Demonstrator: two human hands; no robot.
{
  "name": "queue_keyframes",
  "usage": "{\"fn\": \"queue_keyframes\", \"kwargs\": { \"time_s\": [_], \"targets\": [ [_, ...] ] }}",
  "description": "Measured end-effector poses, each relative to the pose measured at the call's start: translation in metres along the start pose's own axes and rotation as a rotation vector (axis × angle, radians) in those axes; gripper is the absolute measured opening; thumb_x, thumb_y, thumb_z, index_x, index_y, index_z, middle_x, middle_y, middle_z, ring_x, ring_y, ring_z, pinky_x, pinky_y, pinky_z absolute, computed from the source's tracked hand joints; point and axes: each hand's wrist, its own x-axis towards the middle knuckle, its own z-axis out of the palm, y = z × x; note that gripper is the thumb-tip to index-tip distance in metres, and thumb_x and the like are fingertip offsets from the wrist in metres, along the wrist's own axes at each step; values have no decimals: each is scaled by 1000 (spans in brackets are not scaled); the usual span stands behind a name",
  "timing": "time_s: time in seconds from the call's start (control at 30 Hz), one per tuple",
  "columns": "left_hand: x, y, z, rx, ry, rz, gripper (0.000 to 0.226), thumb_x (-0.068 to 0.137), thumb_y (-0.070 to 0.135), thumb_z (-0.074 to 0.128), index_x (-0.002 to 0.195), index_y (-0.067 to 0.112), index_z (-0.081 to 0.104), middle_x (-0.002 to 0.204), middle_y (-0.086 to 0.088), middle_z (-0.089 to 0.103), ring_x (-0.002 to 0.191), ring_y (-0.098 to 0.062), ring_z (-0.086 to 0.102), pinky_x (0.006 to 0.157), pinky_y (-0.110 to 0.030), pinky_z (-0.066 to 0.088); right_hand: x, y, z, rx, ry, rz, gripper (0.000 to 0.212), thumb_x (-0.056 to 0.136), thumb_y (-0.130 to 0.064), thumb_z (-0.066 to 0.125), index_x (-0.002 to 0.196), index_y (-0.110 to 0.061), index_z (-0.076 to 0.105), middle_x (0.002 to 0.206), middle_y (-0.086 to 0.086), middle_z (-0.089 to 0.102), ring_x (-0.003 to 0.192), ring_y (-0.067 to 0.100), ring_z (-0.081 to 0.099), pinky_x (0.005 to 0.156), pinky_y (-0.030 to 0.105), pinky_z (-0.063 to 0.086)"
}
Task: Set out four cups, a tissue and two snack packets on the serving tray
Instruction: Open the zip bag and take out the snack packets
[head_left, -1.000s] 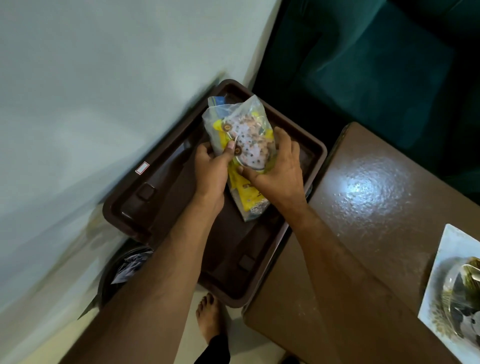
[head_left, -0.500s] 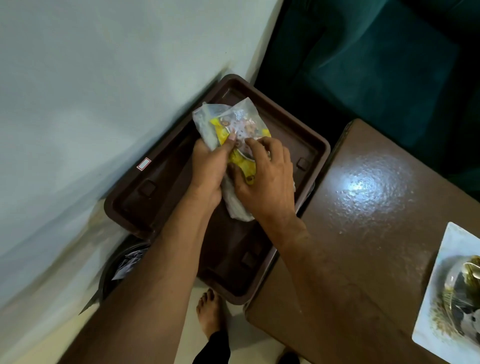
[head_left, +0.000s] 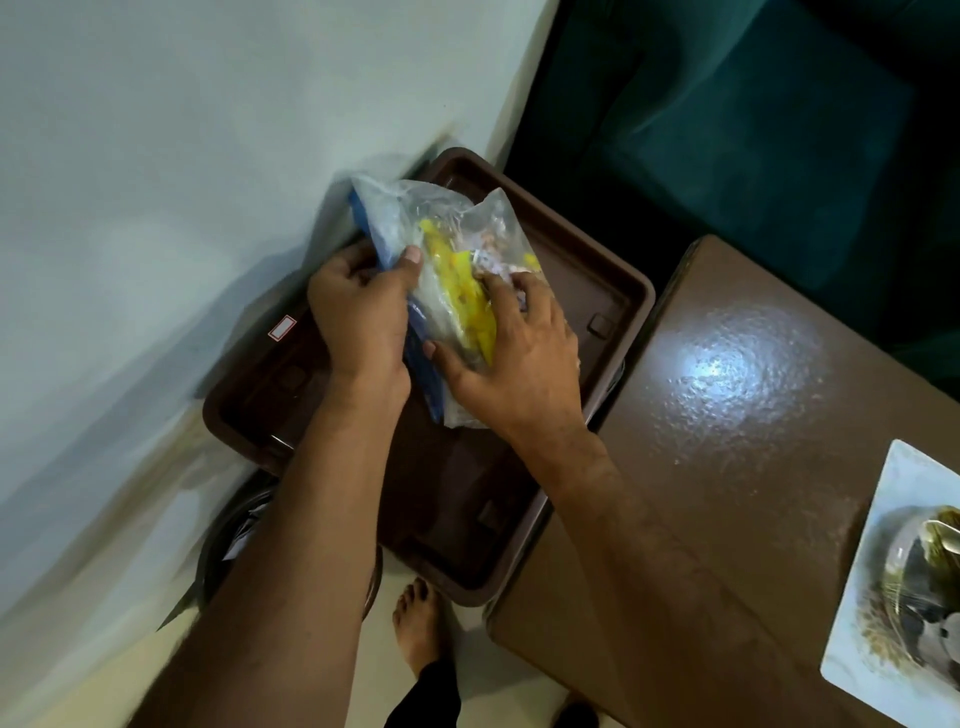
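Note:
A brown serving tray (head_left: 587, 291) lies between the white wall and a brown table. Over its middle I hold clear snack packets with yellow and blue printing. My left hand (head_left: 361, 317) grips the blue-edged packet (head_left: 387, 223) from the left, thumb on its face. My right hand (head_left: 511, 358) is pressed on the yellow packet (head_left: 457, 296) with fingers curled over it. The packets overlap, so their lower parts are hidden under my hands. No cups or tissue are in view.
The glossy brown table (head_left: 727, 395) is at the right, with a white square plate (head_left: 898, 571) holding a wrapped item at its right edge. A dark teal sofa (head_left: 753, 130) is beyond. A dark round bin (head_left: 234, 540) stands below the tray; my foot (head_left: 415, 623) is on the floor.
The packets have shifted left and tilted, showing a blue-edged packet on the left. My right hand has slid lower and flatter over the yellow packet; my left hand moved to the packets' left side.

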Motion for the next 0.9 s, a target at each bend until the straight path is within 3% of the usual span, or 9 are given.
{"fn": "queue_keyframes", "kwargs": {
  "time_s": [0.1,0.2,0.37,0.43,0.5,0.63,0.73,0.8,0.9],
  "targets": [
    [-2,-4,4,95,89,45,34,78,4,80,111,3,75,101,-13,79,88,-26,79,83,-48,65,-8,-7,-2,-38,19,-9,96,77,-78,55,153,-23,37,159,12,34,150,36,26,118,64,29],
    [-7,-7,10,150,76,84,38,74,0,76,111,4,74,100,-12,78,88,-24,78,84,-48,65,-17,-14,-4,-16,161,-108,85,71,-64,63,141,-17,53,138,7,54,130,29,47,100,52,43],
    [-17,-11,15,-29,-166,19,22,85,21,82,104,12,75,101,-11,80,96,-23,79,92,-48,63,-18,-15,-2,304,141,-83,37,83,-31,71,113,-10,68,91,2,73,82,20,67,75,44,56],
    [-16,-11,13,-164,-267,-85,30,95,35,71,112,10,72,111,-14,78,105,-26,77,95,-46,61,-16,-11,-1,352,143,-41,25,88,-26,71,109,-13,71,87,1,75,77,18,69,72,40,58],
    [-11,-14,8,-208,-281,-112,25,100,29,64,111,8,72,101,-8,80,95,-20,77,84,-37,62,-12,-6,0,379,140,18,29,93,-24,69,120,-14,73,92,3,80,81,16,72,77,32,58],
    [-4,-25,-7,-107,-218,-37,12,96,8,66,102,14,74,85,2,78,81,-14,72,83,-39,58,-4,4,-1,483,114,140,23,95,-12,63,113,-13,77,96,2,80,88,15,72,73,26,52],
    [3,-32,-14,-51,-4,61,15,89,-2,72,98,8,76,74,8,76,70,-7,69,78,-32,59,0,10,-3,557,148,168,18,94,-8,60,92,-13,78,81,-3,75,79,10,65,69,31,50],
    [9,-36,-21,1,158,119,13,85,-1,77,97,4,75,71,7,74,64,-4,66,69,-26,56,2,12,-4,634,169,232,20,95,-6,60,89,-12,78,75,-7,72,77,12,67,72,36,54],
    [11,-41,-34,245,325,226,20,80,12,82,97,5,76,83,-7,75,69,-11,66,69,-30,58,4,17,-7,724,193,329,18,97,-8,61,98,-11,79,77,-15,73,83,14,72,80,45,61]
  ]
}}
